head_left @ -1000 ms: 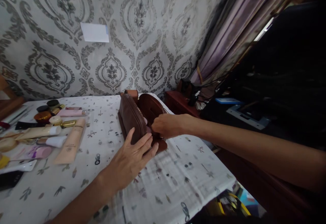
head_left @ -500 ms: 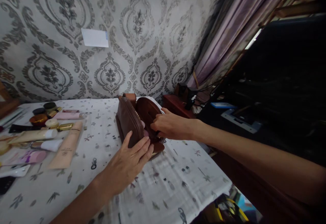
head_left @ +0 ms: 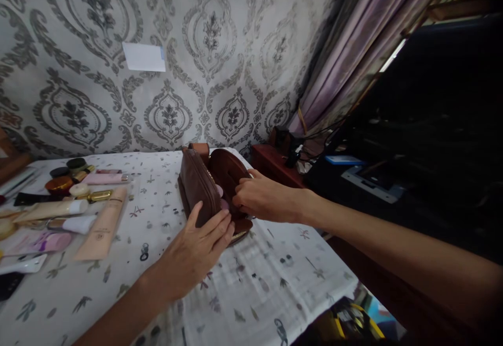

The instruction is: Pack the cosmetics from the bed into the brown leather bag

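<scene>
A brown leather pouch stands on the table with its zipper mouth apart, something pink showing inside. My left hand lies flat against the pouch's near side, fingers stretched out. My right hand reaches from the right and curls its fingers over the pouch's far flap at the mouth, gripping it.
Several cosmetic tubes and jars lie on the patterned tablecloth at the left. A patterned wall rises behind, with a white paper stuck on it. Purple curtains and a dark cluttered desk stand at the right.
My right hand has shifted slightly along the pouch's opening. My left hand has kept pressing the pouch's side.
</scene>
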Available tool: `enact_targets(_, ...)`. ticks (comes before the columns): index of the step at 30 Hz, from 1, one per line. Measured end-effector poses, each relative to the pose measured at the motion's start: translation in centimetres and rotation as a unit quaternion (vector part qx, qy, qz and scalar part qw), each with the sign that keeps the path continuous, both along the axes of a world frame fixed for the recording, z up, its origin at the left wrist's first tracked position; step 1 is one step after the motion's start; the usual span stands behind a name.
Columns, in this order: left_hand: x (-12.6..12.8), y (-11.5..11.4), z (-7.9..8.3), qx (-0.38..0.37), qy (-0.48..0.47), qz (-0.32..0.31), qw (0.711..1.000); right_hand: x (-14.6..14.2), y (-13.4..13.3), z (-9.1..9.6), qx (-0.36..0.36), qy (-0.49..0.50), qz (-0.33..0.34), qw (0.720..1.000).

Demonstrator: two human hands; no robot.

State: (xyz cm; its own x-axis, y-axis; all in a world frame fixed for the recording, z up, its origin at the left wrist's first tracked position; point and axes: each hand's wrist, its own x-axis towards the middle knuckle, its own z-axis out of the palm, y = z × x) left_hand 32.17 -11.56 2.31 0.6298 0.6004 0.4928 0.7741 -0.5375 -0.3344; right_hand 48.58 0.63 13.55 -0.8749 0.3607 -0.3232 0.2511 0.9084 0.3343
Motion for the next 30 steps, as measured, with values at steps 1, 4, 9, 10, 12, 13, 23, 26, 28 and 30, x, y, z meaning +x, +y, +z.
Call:
enact_targets(1,0.0,0.0,0.0,-0.002,-0.002,-0.003,1.000,0.2,-0.1,0.0,-0.005,0.011,0.001,1.000)
enact_targets(4,0.0,-0.1,0.1,0.001,-0.014,-0.013,1.000,0.7,-0.4,0.3,-0.015,0.066,0.002,0.998)
enact_targets(9,0.0,-0.8,0.4,-0.001,-0.024,-0.015,1.000,2.2,-0.9,0.4,-0.014,0.290,0.003,0.957)
enact_targets(10,0.0,-1.0,0.5,0.001,-0.024,-0.022,0.999,2.6,-1.0,0.2,-0.011,0.343,0.007,0.939)
enact_targets(12,0.1,-1.5,0.5,0.012,-0.031,-0.043,0.999,3.3,-1.3,-0.3,-0.012,0.425,0.014,0.905)
enact_targets(13,0.1,-1.8,0.5,0.017,-0.035,-0.054,0.998,3.7,-1.5,-0.7,-0.020,0.454,0.012,0.891)
enact_targets(23,-0.3,-4.9,-2.4,-0.003,-0.086,-0.077,0.993,4.9,-6.1,-6.3,-0.124,0.550,0.019,0.826)
enact_targets(26,-1.3,-5.1,-3.9,-0.024,-0.105,-0.058,0.992,3.8,-7.9,-8.8,-0.161,0.543,0.095,0.819)
enact_targets(28,-2.1,-5.2,-4.7,-0.038,-0.111,-0.043,0.992,2.7,-8.7,-10.3,-0.169,0.523,0.133,0.825)
enact_targets(30,-2.9,-5.2,-5.2,-0.044,-0.123,-0.025,0.991,1.6,-8.9,-11.2,-0.169,0.504,0.154,0.833)
